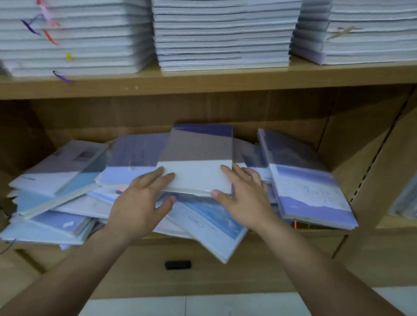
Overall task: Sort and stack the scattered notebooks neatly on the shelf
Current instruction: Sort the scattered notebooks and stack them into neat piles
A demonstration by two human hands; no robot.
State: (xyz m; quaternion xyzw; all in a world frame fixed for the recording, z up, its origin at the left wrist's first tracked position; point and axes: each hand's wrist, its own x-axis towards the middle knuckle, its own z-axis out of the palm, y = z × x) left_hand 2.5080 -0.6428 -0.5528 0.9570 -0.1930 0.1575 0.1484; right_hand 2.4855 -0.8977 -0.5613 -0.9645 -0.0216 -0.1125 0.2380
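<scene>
A loose heap of blue, purple and white notebooks (pixel 68 180) lies scattered across the lower shelf (pixel 324 231). On top of the heap sits a grey-and-white notebook (pixel 196 161). My left hand (pixel 141 202) grips its near left corner, fingers on the cover and thumb under the edge. My right hand (pixel 247 196) holds its near right corner, thumb at the front edge and fingers along the side. A purple-and-white notebook (pixel 309 186) lies to the right of my right hand. Another blue notebook (pixel 209 223) juts out over the shelf front beneath my hands.
The upper shelf board (pixel 237 82) carries three tall neat stacks of notebooks (pixel 223 28), some with coloured ribbon markers. A wooden side panel (pixel 406 161) bounds the shelf on the right. A black handle (pixel 178 264) sits on the cabinet front below; the floor is pale tile.
</scene>
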